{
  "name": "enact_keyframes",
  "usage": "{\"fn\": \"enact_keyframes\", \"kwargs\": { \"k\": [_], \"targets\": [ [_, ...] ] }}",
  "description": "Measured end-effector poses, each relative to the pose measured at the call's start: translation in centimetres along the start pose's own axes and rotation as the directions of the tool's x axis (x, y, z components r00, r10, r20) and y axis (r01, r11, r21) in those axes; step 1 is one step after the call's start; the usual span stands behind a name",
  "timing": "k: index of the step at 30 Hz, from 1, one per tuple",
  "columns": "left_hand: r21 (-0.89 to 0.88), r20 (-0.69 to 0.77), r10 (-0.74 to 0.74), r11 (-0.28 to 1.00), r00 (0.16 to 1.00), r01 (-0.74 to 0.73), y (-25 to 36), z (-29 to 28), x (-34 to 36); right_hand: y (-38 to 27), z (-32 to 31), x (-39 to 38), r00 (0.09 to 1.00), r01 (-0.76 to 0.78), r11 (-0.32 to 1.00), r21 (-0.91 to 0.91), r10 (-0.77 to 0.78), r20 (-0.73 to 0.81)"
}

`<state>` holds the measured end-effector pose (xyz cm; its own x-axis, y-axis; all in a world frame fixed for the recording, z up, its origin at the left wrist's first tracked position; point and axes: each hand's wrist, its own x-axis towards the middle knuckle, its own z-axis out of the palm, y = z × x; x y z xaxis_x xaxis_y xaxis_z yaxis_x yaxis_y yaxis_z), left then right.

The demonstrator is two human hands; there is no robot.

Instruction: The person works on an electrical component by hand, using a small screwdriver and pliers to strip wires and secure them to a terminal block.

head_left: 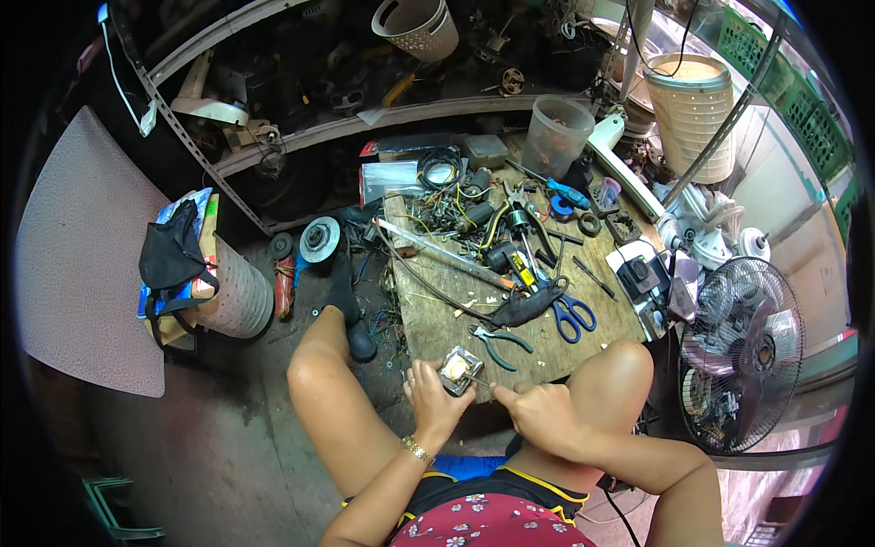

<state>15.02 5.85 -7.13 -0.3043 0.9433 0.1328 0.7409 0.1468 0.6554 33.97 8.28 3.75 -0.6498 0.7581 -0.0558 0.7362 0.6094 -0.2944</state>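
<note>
My left hand (430,401) grips a small squarish metal part (458,369) with a pale yellowish inside, held just in front of the low wooden work board's near edge. My right hand (538,410) has its fingers closed on a thin metal tool (479,381) whose end reaches into that part; the exact tip is too small to tell. Close beyond lie pliers with teal handles (507,352) and blue-handled scissors (574,314) on the wooden board (437,333).
Wires, tools and metal bits (465,219) crowd the board's back, beside a clear bucket (551,137). A standing fan (743,356) is at right. At left are a perforated bin (232,301) and an angle grinder (283,287). Metal shelving (301,137) runs behind.
</note>
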Motion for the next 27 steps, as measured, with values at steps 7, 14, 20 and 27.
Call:
{"fn": "enact_keyframes", "kwargs": {
  "k": [7,14,20,27],
  "targets": [
    [-0.022,-0.025,0.028,0.999,0.999,-0.029,-0.2,0.1,-0.3,0.3,1.8,-1.1,0.998,-0.046,0.999,0.019,0.047,-0.046],
    [-0.032,-0.062,0.061,0.998,0.996,-0.063,-0.9,0.4,-0.2,0.2,3.0,-1.6,0.986,-0.068,0.990,0.123,0.085,-0.141],
    [-0.017,-0.085,0.040,0.999,0.996,-0.041,-0.7,0.9,-0.7,0.6,6.8,1.3,0.956,-0.045,0.957,0.286,0.124,-0.266],
    [-0.027,-0.052,-0.016,1.000,0.999,0.015,-1.0,0.4,-0.8,1.6,-2.4,1.0,0.996,-0.083,0.992,0.095,0.084,-0.005]
  ]
}}
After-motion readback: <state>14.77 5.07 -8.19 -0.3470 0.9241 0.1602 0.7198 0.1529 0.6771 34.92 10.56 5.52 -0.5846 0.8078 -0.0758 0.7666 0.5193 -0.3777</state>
